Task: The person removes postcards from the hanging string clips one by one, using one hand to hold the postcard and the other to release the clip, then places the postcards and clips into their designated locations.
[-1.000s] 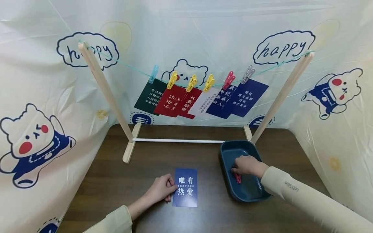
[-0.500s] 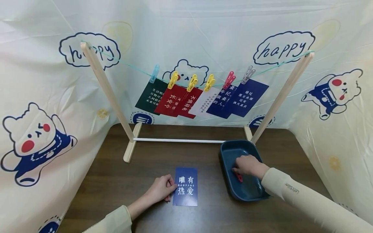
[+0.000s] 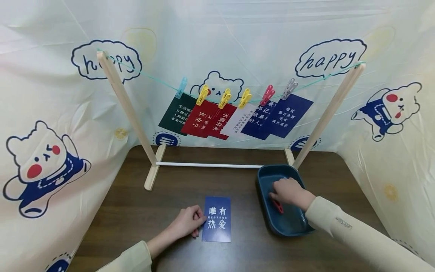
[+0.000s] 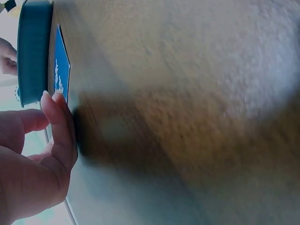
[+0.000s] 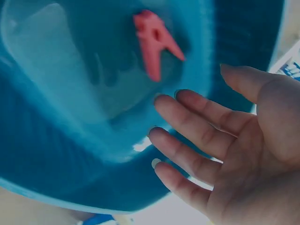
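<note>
Blue tub (image 3: 289, 229) has a red clothespin (image 5: 154, 41) lying on the bottom. Right hand (image 5: 251, 147) is over the tub, fingers spread and thumb well apart, with the pin just past the fingertips. Left hand (image 3: 188, 222) has bent fingers right at the left edge of a blue card (image 3: 217, 223) flat on the table (image 3: 190, 183); can't tell if it's pinching it.

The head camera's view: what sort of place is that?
Probably an indoor corner staged for tabletop activities: a brown table, cartoon-printed sheeting behind and beside it, and a wooden frame strung with pegged cards.
</note>
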{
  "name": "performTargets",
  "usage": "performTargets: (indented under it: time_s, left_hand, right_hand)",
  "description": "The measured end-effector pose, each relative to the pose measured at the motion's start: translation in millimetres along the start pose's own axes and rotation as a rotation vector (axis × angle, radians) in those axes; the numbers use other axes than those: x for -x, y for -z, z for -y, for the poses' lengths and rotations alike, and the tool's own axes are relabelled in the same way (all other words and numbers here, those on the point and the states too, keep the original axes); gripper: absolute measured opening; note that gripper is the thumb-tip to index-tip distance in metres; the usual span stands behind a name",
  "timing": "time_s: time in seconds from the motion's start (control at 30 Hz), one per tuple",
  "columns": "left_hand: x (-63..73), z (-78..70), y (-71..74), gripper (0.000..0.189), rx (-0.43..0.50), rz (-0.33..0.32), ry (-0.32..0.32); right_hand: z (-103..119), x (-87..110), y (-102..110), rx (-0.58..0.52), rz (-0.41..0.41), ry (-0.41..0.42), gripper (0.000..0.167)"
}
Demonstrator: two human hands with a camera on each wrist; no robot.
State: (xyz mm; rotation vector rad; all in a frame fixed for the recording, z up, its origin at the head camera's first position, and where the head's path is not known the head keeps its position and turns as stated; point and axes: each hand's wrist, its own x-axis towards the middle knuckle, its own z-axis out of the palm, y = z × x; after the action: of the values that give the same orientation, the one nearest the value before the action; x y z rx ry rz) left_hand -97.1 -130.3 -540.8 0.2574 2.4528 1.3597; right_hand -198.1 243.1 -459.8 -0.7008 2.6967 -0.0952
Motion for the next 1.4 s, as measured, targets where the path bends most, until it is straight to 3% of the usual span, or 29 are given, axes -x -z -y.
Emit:
performTargets:
  time_s: [0.2,0.37,0.5,0.67,0.9,1.1,1.27,1.4]
  left_hand:
    - [0.4,-9.4,14.2,0.012,-0.028,-0.063,0.005]
    - [-5.7,-21.6,37.1,0.010,-0.059,-0.179,0.005]
    - [-11.6,-31.9,58.9,0.007,-0.045,-0.248,-0.016]
    - [-15.4,-43.8,85.7,0.013,0.016,-0.334,-0.107]
    - [-19.7,-57.9,111.3,0.022,0.225,-0.402,-0.251]
    - [-27.3,-74.7,135.3,0.021,0.283,-0.564,-0.395]
    - [-35.1,-86.1,156.0,0.021,0.328,-0.690,-0.471]
    - [-42.8,-93.1,171.3,0.021,0.377,-0.756,-0.509]
  right_hand:
    - [11,0.6,22,-0.028,-0.095,0.028,0.024]
    - [20,-0.2,52,-0.038,-0.173,0.040,0.025]
    - [29,1.1,79,-0.054,-0.263,0.097,0.021]
    - [43,1.3,112,-0.072,-0.319,0.126,0.021]
    - [63,2.6,159,-0.125,-0.395,0.129,0.022]
    - [87,0.6,197,-0.207,-0.498,0.258,0.019]
    - [111,-7.5,222,-0.199,-0.565,0.384,0.019]
    - [130,-14.4,240,-0.181,-0.584,0.410,0.023]
